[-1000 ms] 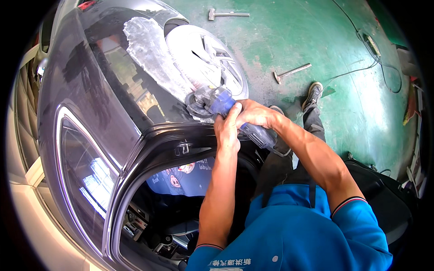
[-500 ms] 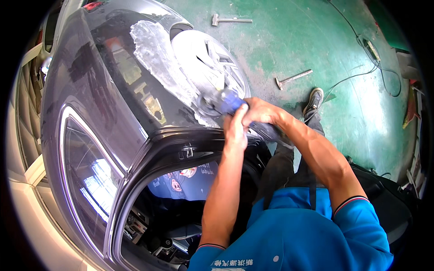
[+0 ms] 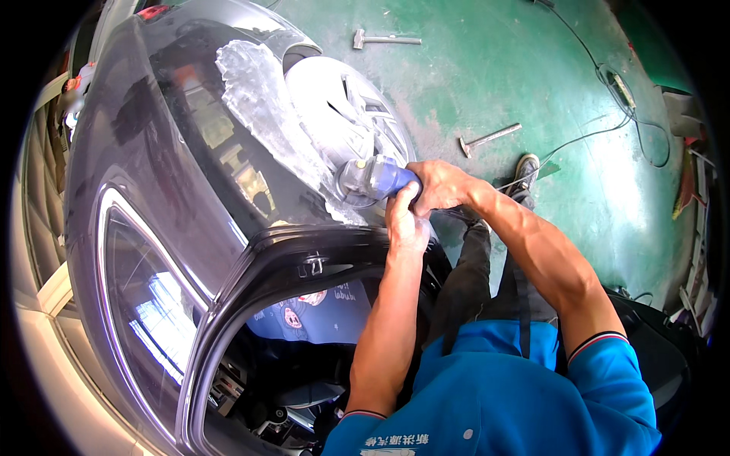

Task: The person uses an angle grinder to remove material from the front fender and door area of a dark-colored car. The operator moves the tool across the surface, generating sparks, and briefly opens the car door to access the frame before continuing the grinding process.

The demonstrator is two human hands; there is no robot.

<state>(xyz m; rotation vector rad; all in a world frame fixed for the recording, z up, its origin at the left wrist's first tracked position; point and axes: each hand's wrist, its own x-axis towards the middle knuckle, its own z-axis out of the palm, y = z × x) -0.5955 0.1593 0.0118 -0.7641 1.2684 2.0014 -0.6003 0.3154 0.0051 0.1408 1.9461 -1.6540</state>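
Both my hands are wrapped round a blue and grey angle grinder (image 3: 386,178), whose round head lies against the rear fender of a dark car (image 3: 125,152). My left hand (image 3: 407,219) grips it from the near side, thumb up on the body. My right hand (image 3: 442,185) closes round its rear part and hides much of the handle. Rough whitish filler (image 3: 262,95) runs along the fender above the wheel arch, down to the grinder. A dusty, pale wheel (image 3: 323,95) sits just beyond. The grinder's working face is hidden.
An open door frame (image 3: 251,254) borders my left arm. On the green floor (image 3: 456,76) lie two hammers, one farther off (image 3: 386,39) and one nearer (image 3: 490,140). A cable (image 3: 585,135) with a socket strip (image 3: 623,91) trails at right. Someone (image 3: 82,80) appears beyond the car.
The grinder's head has shifted slightly right and down along the lower filler, and my hands moved with it. The view has shifted a little. My grip stays the same.
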